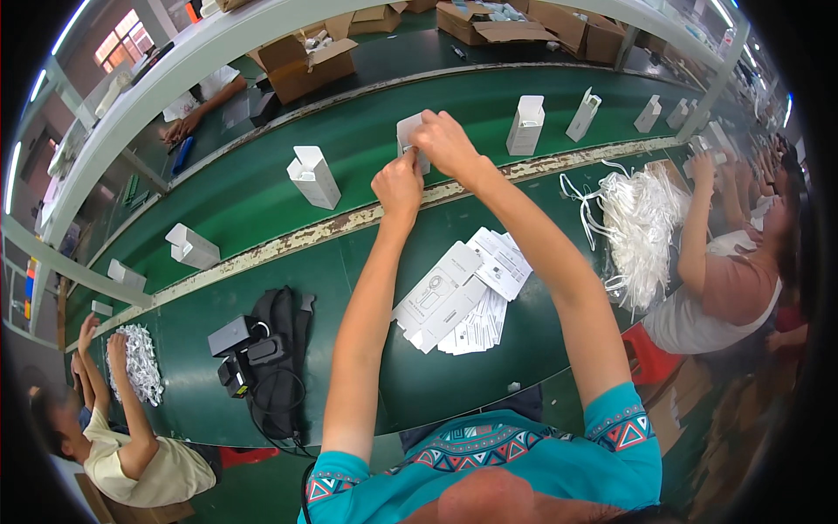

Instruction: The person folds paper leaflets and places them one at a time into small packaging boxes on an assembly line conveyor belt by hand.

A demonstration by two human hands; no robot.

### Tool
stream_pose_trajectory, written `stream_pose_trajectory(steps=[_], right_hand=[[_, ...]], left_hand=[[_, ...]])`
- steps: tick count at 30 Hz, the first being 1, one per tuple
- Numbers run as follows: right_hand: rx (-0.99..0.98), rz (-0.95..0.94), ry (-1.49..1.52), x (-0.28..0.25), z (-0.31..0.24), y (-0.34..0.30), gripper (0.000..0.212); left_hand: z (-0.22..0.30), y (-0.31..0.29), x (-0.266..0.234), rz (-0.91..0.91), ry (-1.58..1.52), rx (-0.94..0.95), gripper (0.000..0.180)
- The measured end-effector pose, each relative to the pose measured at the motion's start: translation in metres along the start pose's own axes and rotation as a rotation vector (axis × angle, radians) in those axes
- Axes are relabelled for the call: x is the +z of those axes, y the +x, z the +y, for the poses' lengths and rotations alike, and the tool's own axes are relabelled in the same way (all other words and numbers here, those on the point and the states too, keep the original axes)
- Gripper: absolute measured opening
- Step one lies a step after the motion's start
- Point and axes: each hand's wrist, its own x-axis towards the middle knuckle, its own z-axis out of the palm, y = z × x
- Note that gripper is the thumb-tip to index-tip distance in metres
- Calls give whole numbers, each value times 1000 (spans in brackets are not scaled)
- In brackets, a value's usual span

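Note:
Both my arms reach forward to a small white box (408,130) standing on the green belt. My left hand (399,185) is closed at the box's near lower side. My right hand (445,144) is closed at its upper right edge, fingers bent over the top. The hands cover much of the box, and what is between the fingertips cannot be made out. Between my forearms lie a flat printed white card sheet (439,293) and a fanned stack of printed leaflets (480,321) on the green table.
Open-topped white boxes (314,177) stand along the belt (253,223) on both sides. Bundled white cables (642,227) lie to the right, a black strap with devices (275,349) to the left. Co-workers (724,279) sit at either side. Cardboard cartons (305,68) stand beyond the belt.

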Motion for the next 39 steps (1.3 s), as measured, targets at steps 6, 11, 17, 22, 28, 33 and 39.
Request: stream_pose_trajectory(steps=[6,11,17,22,28,33,39], right_hand=[[299,273,390,-38,-23,-38,11],[730,-299,720,-99,-25,-125,20],[823,-400,910,-100,-17,-204,35],[781,-231,959,-77,-39,-196,40],[957,-287,1129,-90,-32,-201,29],[977,-262,1213,-86,-28,-205,26],[985,-248,1151,-88,-34,-200,28]], left_hand=[[-10,-2,-11,-74,71,-60,33],[-21,0,-19,-73,48,-96,45],[37,-2,-16,-43,-335,-37,33],[39,-5,-41,-58,-501,19,25],[61,-10,-31,-196,-682,-38,24],[71,-12,-33,-287,-692,-17,25],[76,-13,-33,-340,-734,-47,22]])
